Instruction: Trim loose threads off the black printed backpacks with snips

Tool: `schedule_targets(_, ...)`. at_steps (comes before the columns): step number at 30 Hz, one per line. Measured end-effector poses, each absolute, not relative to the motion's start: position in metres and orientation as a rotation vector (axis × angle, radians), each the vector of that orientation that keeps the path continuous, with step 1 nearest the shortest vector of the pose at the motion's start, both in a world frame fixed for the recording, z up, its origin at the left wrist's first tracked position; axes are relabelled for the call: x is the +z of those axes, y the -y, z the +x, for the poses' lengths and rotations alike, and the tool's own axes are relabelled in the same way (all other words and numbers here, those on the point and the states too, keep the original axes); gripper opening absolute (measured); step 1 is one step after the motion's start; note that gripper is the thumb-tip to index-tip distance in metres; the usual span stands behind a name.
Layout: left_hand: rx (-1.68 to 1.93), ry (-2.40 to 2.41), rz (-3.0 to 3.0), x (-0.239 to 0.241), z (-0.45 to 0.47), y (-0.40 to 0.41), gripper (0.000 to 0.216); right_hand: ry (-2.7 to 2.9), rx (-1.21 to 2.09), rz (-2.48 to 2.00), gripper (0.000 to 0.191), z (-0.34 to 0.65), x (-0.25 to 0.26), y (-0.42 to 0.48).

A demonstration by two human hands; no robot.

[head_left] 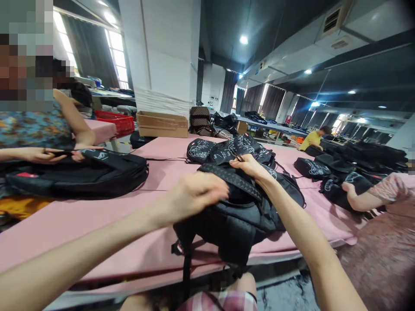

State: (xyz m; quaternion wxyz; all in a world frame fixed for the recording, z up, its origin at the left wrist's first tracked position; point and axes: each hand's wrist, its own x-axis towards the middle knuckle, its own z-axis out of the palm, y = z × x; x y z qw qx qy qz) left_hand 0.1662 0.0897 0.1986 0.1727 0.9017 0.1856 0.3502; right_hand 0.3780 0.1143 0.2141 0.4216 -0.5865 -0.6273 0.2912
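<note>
A black backpack (233, 220) lies on the pink-covered table right before me, its top unzipped and its straps hanging over the near edge. Across the opening runs a dark band with a woven-looking pattern (240, 181). My left hand (202, 192) is at the left side of the opening, curled and smeared by motion, so its grip is unclear. Beyond the band, my right hand (248, 166) is closed with the fingertips pinched around something small and dark that I cannot make out. Behind it lie black bags with white line drawings (227, 149).
At the left a co-worker's hands (55, 154) work on another black backpack (81, 175). On the right, a person's arm (359, 196) reaches to more black bags (337, 177). A cardboard box (162, 124) and a red crate (118, 124) stand beyond the pink table (123, 224).
</note>
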Motion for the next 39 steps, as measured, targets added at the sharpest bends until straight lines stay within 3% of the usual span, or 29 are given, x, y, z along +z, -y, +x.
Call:
schedule_targets(3, 1.268, -0.859, 2.123, 0.215, 0.164, -0.125, 0.032, 1.528, 0.863, -1.421, 0.029, 0.373, 0.216, -0.109)
schedule_targets(9, 0.348, -0.528, 2.344, 0.232, 0.188, -0.168, 0.022, 1.487, 0.856, -1.355, 0.026, 0.382, 0.214, -0.106)
schedule_targets(14, 0.540, -0.518, 2.382, 0.225, 0.198, -0.158, 0.026, 1.622, 0.635, -1.421, 0.030, 0.390, 0.213, -0.097)
schedule_targets(22, 0.634, -0.754, 1.775, 0.202, 0.208, -0.163, 0.028, 2.039, -0.223, -1.542, 0.038, 0.387, 0.244, -0.068)
schedule_targets(26, 0.622, -0.712, 1.648, 0.198, 0.213, -0.169, 0.025, 2.280, -0.232, -1.483, 0.013, 0.391, 0.253, -0.066)
schedule_targets(39, 0.607, -0.724, 1.578, 0.199, 0.212, -0.170, 0.018, 2.295, -0.104, -1.251, 0.015, 0.387, 0.243, -0.085)
